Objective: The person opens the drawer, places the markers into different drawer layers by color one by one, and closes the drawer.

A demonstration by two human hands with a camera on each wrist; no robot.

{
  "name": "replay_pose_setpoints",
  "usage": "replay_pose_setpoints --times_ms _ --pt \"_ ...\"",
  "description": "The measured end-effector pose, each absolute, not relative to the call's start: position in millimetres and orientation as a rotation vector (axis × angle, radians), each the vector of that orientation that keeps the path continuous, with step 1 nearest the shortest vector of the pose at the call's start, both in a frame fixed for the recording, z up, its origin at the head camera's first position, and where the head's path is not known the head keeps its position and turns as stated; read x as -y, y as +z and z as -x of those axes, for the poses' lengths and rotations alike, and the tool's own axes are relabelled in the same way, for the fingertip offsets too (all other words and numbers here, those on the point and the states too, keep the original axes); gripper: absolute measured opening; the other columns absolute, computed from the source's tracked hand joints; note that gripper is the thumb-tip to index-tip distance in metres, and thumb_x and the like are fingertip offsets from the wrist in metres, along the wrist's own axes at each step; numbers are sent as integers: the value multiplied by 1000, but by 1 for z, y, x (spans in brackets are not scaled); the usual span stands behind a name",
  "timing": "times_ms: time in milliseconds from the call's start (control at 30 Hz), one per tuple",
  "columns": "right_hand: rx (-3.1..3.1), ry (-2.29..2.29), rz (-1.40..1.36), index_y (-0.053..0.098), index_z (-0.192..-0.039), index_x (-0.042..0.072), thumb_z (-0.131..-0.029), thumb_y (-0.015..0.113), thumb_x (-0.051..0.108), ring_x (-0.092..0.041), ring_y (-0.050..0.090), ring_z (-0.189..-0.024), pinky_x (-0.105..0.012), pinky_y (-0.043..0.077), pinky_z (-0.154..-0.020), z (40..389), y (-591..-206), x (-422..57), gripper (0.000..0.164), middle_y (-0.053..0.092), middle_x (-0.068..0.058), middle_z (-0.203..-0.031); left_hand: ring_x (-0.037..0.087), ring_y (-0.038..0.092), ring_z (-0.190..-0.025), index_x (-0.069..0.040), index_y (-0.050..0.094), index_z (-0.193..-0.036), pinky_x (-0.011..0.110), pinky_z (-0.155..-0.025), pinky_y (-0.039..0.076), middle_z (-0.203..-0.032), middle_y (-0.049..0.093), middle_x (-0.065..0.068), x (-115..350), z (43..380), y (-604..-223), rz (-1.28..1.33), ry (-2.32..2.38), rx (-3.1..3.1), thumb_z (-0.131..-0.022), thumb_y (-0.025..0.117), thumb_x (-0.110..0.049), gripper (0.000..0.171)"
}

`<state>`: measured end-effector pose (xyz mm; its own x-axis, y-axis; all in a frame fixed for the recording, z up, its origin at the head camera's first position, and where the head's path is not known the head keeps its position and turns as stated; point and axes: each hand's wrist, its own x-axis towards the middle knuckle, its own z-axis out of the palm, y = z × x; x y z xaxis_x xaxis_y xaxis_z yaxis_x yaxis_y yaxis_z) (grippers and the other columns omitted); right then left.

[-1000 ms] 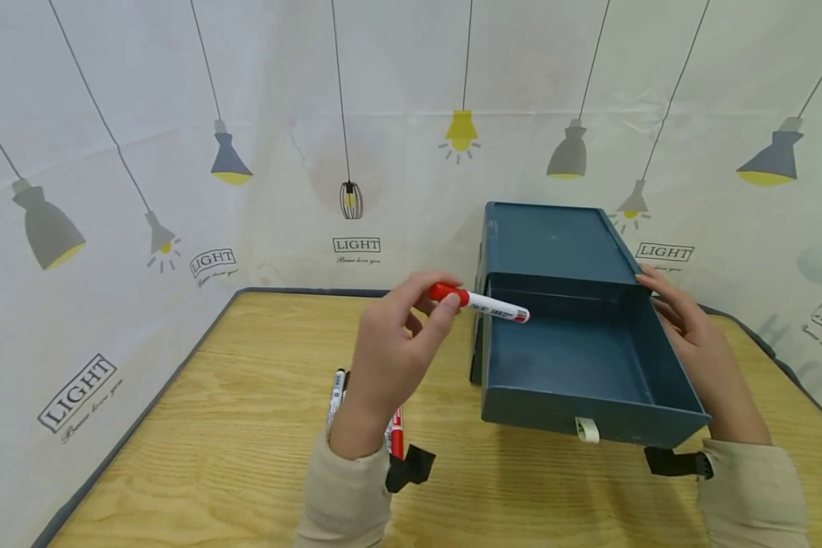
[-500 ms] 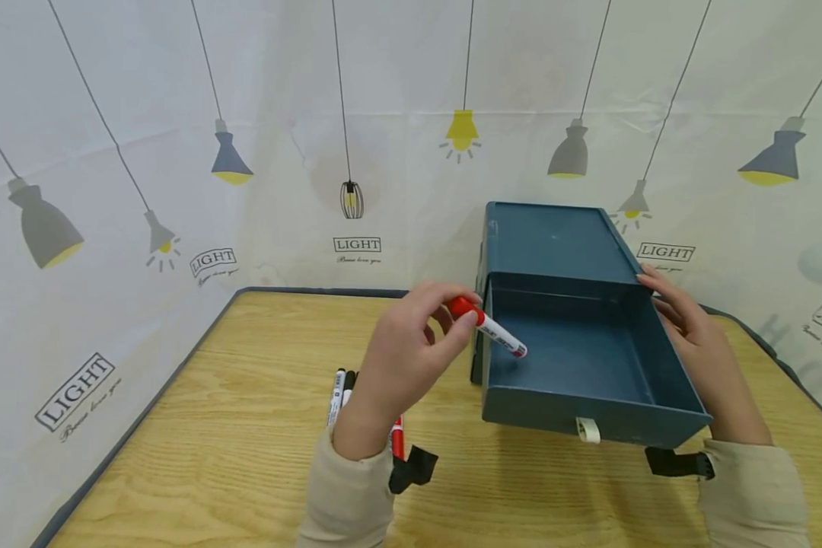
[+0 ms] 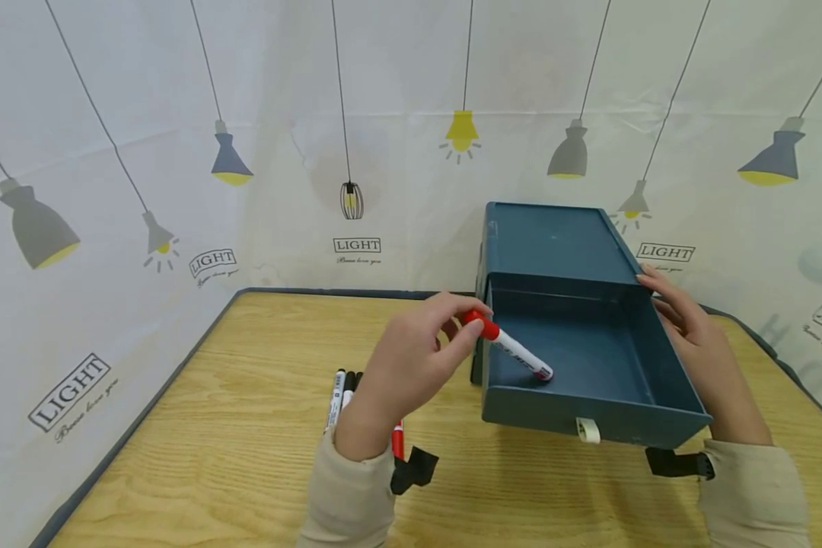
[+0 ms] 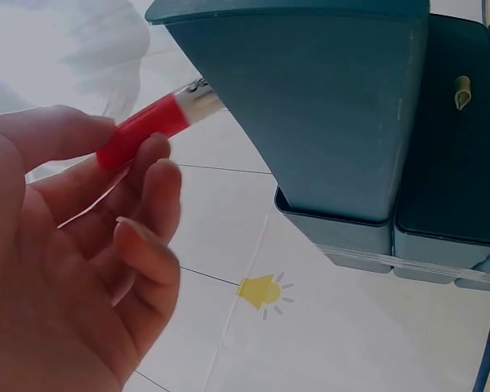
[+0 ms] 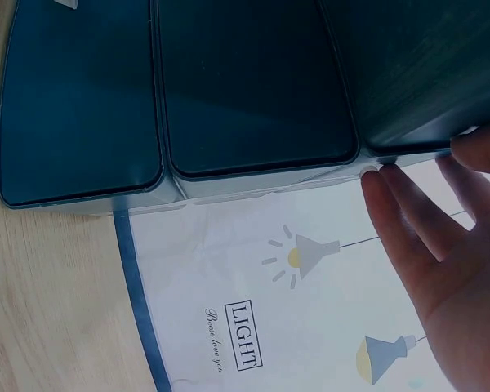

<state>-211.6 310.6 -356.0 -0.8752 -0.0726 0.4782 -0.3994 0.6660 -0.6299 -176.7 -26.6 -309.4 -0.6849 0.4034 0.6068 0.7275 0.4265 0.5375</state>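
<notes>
Red-capped marker [image 3: 517, 355] held in L hand [image 3: 411, 361], lower end in drawer [image 3: 537, 406]

Marker is pinched at red cap btwn thumb & fingers; grip of L hand is clamped on it. Body is tilted, far end pointed down inside the pulled-out blue drawer, nr its floor; contact can't be told. A white pull tab [image 3: 587, 431] is fixed on drawer front. The blue cabinet [image 3: 555, 240] is set at R side of the wood-grain surface [image 3: 233, 418]. Its R edge is touched by fingertips of R hand [image 3: 704, 352]; that grip is apart, fingers extended. L of drawer, other markers [image 3: 336, 399] are laid side by side on surface, partly hidden by L hand & wrist. Behind, a pale backdrop [image 3: 281, 152] w/ printed hanging lamps is seen.
</notes>
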Motion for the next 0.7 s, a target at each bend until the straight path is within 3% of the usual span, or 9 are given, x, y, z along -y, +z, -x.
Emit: replay_pose_setpoints --times_ms 100,233,500,700 --pt "2466 1069 -367 31 -140 23 -96 40 15 -22 32 -126 -60 35 -81 211 -356 -310 45 19 8 -146 3 48 -66 -17 63 -105 20 -50 41 -86 56 -13 26 177 -311 1011 -1116 2368 -90 54 -25 19" --pt "2456 1101 -369 32 -139 22 -96 40 14 -36 31 -124 -62 34 -81 211 -355 -308 45 20 6 -146 2 47 -64 -18 63 -104 19 -50 41 -84 56 -13 25 177 -313 1090 -1061 2444 -90 54 -24 18" --pt "2454 1085 -367 32 -139 22 -96 40 14 -36 32 -124 -63 34 -80 212 -356 -309 45 20 6 -146 3 46 -59 -22 63 -100 20 -49 39 -77 54 -14 24 177 -314 1119 -1020 2549 -89 55 -25 14" --pt "2455 1076 -368 31 -139 25 -96 40 16 -9 33 -124 -61 35 -81 212 -357 -310 45 19 9 -146 6 47 -59 -22 63 -99 20 -49 39 -73 54 -12 23 174 -312 1140 -1065 2643 -89 54 -20 14"
